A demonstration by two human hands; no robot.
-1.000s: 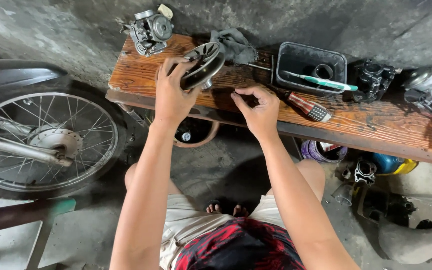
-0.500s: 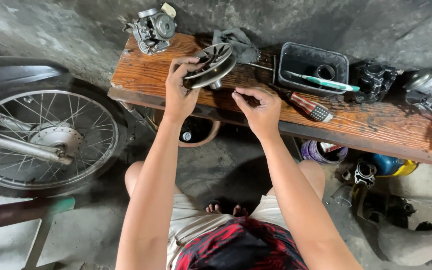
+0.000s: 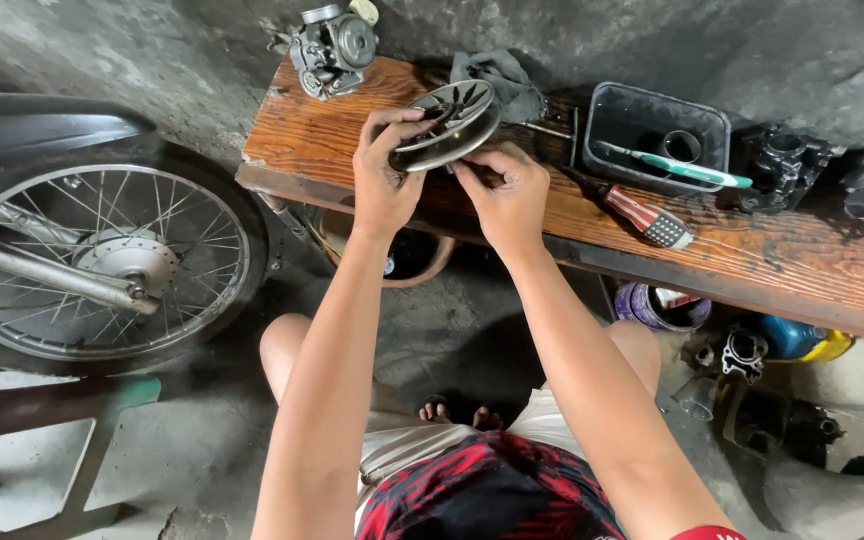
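Both hands meet over the near edge of a worn, reddish-brown wooden plank bench [image 3: 332,130], and between them sits a round, grey metal disc with radial cooling fins [image 3: 449,122], tilted so that its finned face looks up and toward the wall. The left hand [image 3: 384,170] is clamped on the disc's near left rim, thumb on top and fingers curled beneath, which carries the weight and keeps the part lifted clear of the wood rather than lying flat on it. The right hand [image 3: 508,190] is closed under the lower right edge, fingertips pinched against the rim; whether a small part sits between those fingertips cannot be told from this view. Holding the disc at this angle turns its face to the head camera, which suits close looking or fingertip work on the edge. The other pieces stay within arm's reach along the bench: a grey metal carburettor [image 3: 332,45] at the far left end, a crumpled dark grey rag [image 3: 500,78] just behind the disc, a black rectangular plastic tray [image 3: 607,130] holding a teal-handled toothbrush [image 3: 677,165], and a screwdriver with a red and white striped handle [image 3: 647,215] lying on the wood to the right. A spoked motorcycle wheel [image 3: 102,265] stands at the left, well apart from the hands.
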